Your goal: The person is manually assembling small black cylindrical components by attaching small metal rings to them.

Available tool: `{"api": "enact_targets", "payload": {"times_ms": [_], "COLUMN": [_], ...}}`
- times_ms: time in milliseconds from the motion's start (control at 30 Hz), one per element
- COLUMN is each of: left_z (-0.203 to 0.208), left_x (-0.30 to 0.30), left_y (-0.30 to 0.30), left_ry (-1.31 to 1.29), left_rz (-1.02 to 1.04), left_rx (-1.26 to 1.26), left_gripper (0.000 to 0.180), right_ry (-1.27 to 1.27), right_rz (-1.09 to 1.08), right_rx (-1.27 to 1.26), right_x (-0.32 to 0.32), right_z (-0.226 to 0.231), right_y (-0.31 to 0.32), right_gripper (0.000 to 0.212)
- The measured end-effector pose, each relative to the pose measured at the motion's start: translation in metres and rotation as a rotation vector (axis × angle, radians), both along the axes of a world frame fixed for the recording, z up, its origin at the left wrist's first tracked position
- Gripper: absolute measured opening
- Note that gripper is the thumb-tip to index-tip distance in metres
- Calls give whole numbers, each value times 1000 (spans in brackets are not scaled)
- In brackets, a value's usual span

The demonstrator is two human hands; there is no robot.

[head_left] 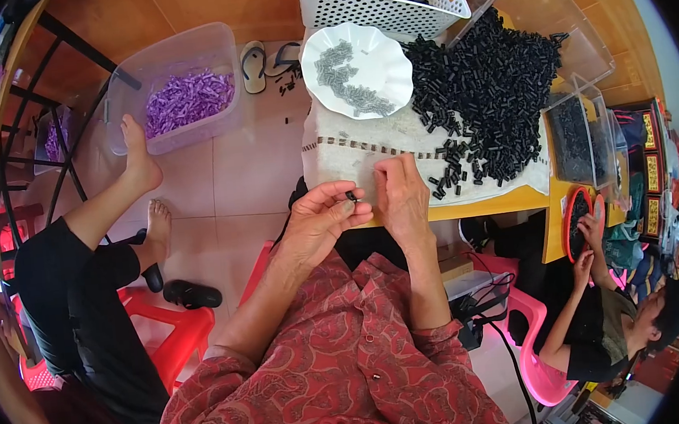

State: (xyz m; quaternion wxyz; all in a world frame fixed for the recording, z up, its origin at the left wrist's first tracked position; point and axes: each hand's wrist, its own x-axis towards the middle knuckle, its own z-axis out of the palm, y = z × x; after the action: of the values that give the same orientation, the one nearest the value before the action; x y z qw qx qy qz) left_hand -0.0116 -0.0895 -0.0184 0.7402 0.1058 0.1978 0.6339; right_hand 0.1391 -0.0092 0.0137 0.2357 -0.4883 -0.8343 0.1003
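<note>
From head height, one fisheye view looks down on shirt and table.

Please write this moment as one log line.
left hand: pinching small black piece | right hand: beside left, contents unclear | white scalloped plate: translucent pieces | pale cloth: heaped black cylindrical pieces

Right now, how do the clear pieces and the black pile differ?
The clear pieces look see-through and lie on a white plate; the black pile looks opaque and spreads onto the cloth. The clear pieces form a thin scatter; the black pile is far larger. Both consist of small pieces.
</note>
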Motion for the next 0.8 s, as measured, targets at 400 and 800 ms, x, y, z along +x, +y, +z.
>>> {"api": "enact_targets", "payload": {"times_ms": [400,800], "left_z": [-8,-8], "left_x": [3,13], "left_y": [-4,-5], "left_ry": [-209,-237], "left_rz": [-5,-10], "left_rx": [-152,-188], "left_gripper": [25,24], "right_ry": [428,487], "right_rz": [78,100], "right_rx": [-241,-239], "right_x": [1,-6], "right_z": [37,38], "right_y": [-46,-53], "right_gripper": [7,8]}}
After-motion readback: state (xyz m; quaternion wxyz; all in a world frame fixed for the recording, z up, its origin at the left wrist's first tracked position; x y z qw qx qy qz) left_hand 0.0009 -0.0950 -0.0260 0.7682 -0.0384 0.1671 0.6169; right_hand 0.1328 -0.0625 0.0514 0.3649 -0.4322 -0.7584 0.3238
